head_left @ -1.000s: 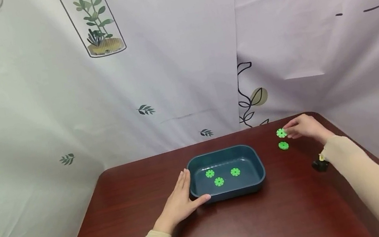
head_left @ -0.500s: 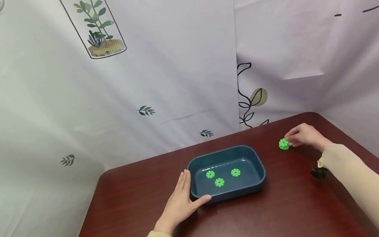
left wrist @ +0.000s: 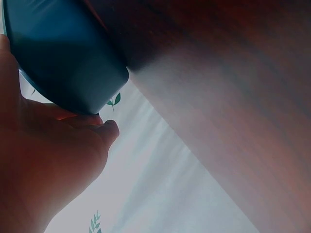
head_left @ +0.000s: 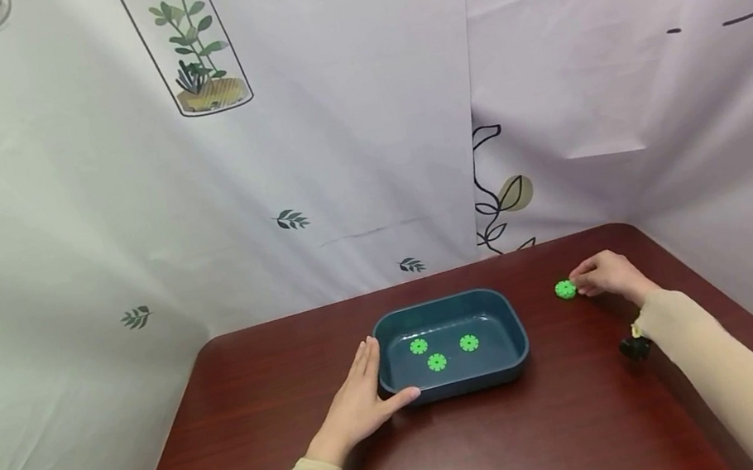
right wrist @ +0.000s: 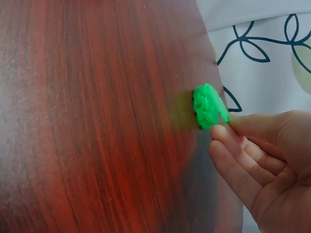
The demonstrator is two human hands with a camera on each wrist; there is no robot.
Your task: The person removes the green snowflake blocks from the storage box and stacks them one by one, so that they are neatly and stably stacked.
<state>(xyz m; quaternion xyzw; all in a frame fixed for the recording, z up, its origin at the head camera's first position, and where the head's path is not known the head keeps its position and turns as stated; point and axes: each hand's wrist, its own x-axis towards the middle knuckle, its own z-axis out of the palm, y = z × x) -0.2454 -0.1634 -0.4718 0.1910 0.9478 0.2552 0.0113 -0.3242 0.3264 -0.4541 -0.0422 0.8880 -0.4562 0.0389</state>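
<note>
My left hand (head_left: 356, 407) rests against the left corner of a dark teal rectangular dish (head_left: 460, 384), fingers straight along its side and thumb at its front rim. In the left wrist view, the dish's outer wall (left wrist: 68, 58) lies beside the fingers. Three green notched flower-shaped discs lie flat and apart inside, one disc (head_left: 469, 343) toward the right. To the right of the dish, my right hand (head_left: 611, 278) pinches a green notched disc (right wrist: 222, 105) by its edge. This disc leans, tilted, on a small stack of similar discs (right wrist: 204, 109) on the table.
The dark red-brown wooden table (head_left: 519, 445) meets a white printed cloth (head_left: 361, 145) at the back and right. A black object (head_left: 635, 348) with a bit of yellow sits beneath the right sleeve (head_left: 725, 367).
My right hand has brought its green disc toward me and down onto the stack. The left hand and the dish stay in place.
</note>
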